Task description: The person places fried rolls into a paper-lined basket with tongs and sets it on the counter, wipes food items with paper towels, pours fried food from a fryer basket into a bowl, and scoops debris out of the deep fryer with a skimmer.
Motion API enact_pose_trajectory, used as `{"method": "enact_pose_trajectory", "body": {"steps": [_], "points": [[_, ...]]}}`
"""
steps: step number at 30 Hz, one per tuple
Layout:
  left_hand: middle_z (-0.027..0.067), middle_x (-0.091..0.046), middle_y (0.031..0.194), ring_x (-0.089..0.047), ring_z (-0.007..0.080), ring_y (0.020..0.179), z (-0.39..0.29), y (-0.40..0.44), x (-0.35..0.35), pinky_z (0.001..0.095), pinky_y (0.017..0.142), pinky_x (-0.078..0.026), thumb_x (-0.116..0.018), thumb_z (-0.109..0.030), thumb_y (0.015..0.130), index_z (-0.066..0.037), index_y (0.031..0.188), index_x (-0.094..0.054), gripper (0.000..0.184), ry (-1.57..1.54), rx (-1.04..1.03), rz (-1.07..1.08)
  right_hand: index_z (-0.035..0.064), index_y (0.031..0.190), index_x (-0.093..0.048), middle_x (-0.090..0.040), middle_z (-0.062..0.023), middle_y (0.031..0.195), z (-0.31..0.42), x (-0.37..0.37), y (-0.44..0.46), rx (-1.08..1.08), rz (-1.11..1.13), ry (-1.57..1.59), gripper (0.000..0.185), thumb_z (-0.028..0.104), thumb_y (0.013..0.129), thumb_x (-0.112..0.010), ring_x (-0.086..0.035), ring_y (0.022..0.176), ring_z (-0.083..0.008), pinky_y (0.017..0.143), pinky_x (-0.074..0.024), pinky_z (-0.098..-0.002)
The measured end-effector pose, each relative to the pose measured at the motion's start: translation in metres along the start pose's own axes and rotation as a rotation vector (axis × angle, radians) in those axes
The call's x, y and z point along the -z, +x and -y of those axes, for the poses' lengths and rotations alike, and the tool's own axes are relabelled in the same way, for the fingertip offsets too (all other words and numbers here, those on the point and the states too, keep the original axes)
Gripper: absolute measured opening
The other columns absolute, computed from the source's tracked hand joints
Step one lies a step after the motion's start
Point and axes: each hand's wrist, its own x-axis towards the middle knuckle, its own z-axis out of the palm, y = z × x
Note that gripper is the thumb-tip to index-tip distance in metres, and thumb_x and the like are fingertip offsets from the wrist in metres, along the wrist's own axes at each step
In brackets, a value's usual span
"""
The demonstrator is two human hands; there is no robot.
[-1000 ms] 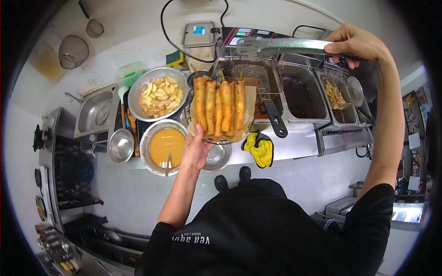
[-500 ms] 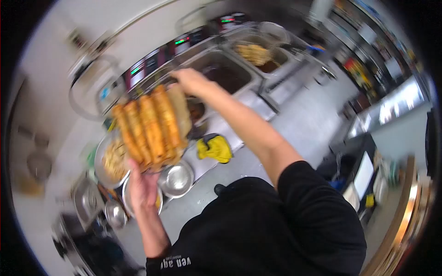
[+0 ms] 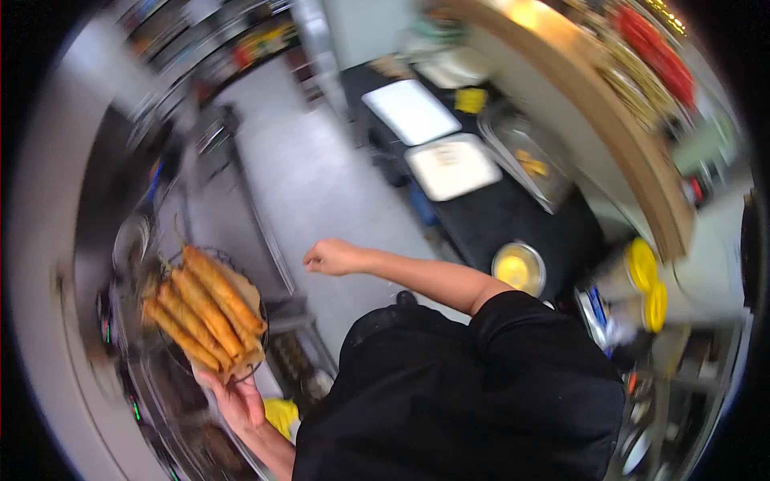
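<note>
My left hand (image 3: 241, 403) is wrapped under the near edge of a round, dark wire basket (image 3: 267, 321), holding it up at the left. Brown paper (image 3: 250, 301) lines the basket. Several long golden fried spring rolls (image 3: 200, 309) lie side by side on it, and thin stems poke out at the far end of some. To the right, my right hand (image 3: 333, 256) hangs above the floor with its fingers curled in. Nothing shows in it.
A black counter (image 3: 473, 232) on the right carries two white boards (image 3: 453, 167), a metal tray (image 3: 553, 188) with yellow pieces and a metal bowl (image 3: 539, 260) with yellow contents. Yellow-lidded tubs (image 3: 642, 268) stand nearby. A yellow cloth or glove (image 3: 281, 415) lies beside my left forearm.
My view has swung right, from the fryers towards the black counter. The basket of rolls has come along in my left hand. My right hand has drawn away from beside the basket.
</note>
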Motion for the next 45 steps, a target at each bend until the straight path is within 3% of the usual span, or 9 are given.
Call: {"method": "enact_pose_trajectory", "body": {"steps": [8, 12, 16, 18, 24, 32, 35, 41, 45], "points": [[0.0086, -0.037, 0.144, -0.04, 0.0252, 0.129, 0.125, 0.09, -0.151, 0.044, 0.105, -0.037, -0.049, -0.043, 0.093, -0.008, 0.143, -0.03, 0.063, 0.088, 0.517, 0.484, 0.0031, 0.104, -0.066, -0.068, -0.0185, 0.096, -0.035, 0.144, -0.187, -0.339, -0.552, 0.017, 0.025, 0.021, 0.088, -0.059, -0.066, 0.088, -0.0325, 0.078, -0.0507, -0.0399], [0.0087, -0.037, 0.145, -0.038, 0.025, 0.131, 0.188, 0.073, -0.223, 0.044, 0.106, -0.035, -0.049, -0.043, 0.093, -0.009, 0.143, -0.03, 0.063, 0.158, 0.725, 0.805, 0.0023, 0.105, -0.066, -0.069, -0.0156, 0.089, -0.029, 0.138, -0.304, -0.529, -0.935, -0.009, 0.026, 0.021, 0.088, -0.061, -0.068, 0.079, -0.0242, 0.071, -0.0526, -0.0339], [0.0084, -0.035, 0.146, -0.036, 0.0252, 0.132, 0.233, 0.045, -0.265, 0.0439, 0.108, -0.033, -0.048, -0.044, 0.093, -0.01, 0.143, -0.028, 0.064, 0.212, 0.933, 0.98, 0.0032, 0.107, -0.066, -0.07, -0.0112, 0.086, -0.024, 0.068, -0.4, -0.681, -1.29, 0.061, 0.027, 0.023, 0.089, -0.06, -0.067, 0.069, -0.0176, 0.065, -0.0522, -0.0322], [0.0087, -0.034, 0.146, -0.036, 0.0253, 0.133, 0.246, 0.036, -0.275, 0.0435, 0.109, -0.033, -0.048, -0.044, 0.093, -0.01, 0.143, -0.027, 0.065, 0.249, 1.007, 1.026, 0.0038, 0.108, -0.066, -0.07, -0.0118, 0.087, -0.005, 0.022, -0.432, -0.954, -1.3, 0.009, 0.028, 0.024, 0.09, -0.06, -0.067, 0.068, -0.0164, 0.064, -0.052, -0.032], [0.011, -0.04, 0.141, -0.041, 0.0256, 0.128, 0.289, -0.022, -0.28, 0.0421, 0.105, -0.037, -0.05, -0.045, 0.092, -0.004, 0.139, -0.032, 0.065, 0.384, 1.188, 1.166, 0.0002, 0.109, -0.064, -0.069, -0.0107, 0.086, 0.038, -0.086, -0.485, -1.205, -1.526, 0.306, 0.029, 0.021, 0.091, -0.058, -0.066, 0.066, -0.0163, 0.063, -0.0516, -0.0312], [0.01, -0.047, 0.135, -0.047, 0.0254, 0.123, 0.329, -0.104, -0.265, 0.0441, 0.104, -0.037, -0.053, -0.048, 0.09, -0.006, 0.137, -0.036, 0.065, 0.413, 1.426, 1.249, -0.0022, 0.111, -0.062, -0.067, -0.0105, 0.094, 0.027, -0.138, -0.563, -1.114, -1.708, 0.277, 0.023, 0.006, 0.093, -0.051, -0.062, 0.074, -0.0147, 0.066, -0.0514, -0.027], [0.0094, -0.048, 0.134, -0.049, 0.0246, 0.121, 0.329, -0.133, -0.273, 0.0444, 0.103, -0.038, -0.052, -0.046, 0.091, -0.008, 0.137, -0.037, 0.062, 0.402, 1.361, 1.103, -0.0035, 0.11, -0.062, -0.068, -0.0133, 0.093, 0.017, -0.145, -0.607, -1.088, -1.72, 0.355, 0.023, 0.006, 0.092, -0.051, -0.066, 0.067, -0.0172, 0.062, -0.0515, -0.0276], [0.0073, -0.051, 0.131, -0.051, 0.0219, 0.118, 0.309, -0.153, -0.28, 0.0428, 0.099, -0.044, -0.048, -0.044, 0.094, -0.009, 0.137, -0.035, 0.057, 0.282, 1.275, 1.073, -0.0001, 0.116, -0.06, -0.066, -0.0064, 0.09, 0.0, -0.074, -0.63, -0.985, -1.557, 0.422, 0.025, 0.012, 0.096, -0.051, -0.061, 0.068, -0.0104, 0.06, -0.0497, -0.0229], [0.0071, -0.05, 0.131, -0.051, 0.0214, 0.118, 0.284, -0.128, -0.283, 0.0424, 0.099, -0.044, -0.048, -0.044, 0.094, -0.009, 0.136, -0.037, 0.056, 0.23, 1.17, 0.997, -0.0043, 0.115, -0.059, -0.067, -0.0106, 0.092, -0.026, -0.001, -0.594, -0.822, -1.445, 0.419, 0.026, 0.01, 0.095, -0.05, -0.062, 0.069, -0.012, 0.063, -0.0503, -0.0237]]}}
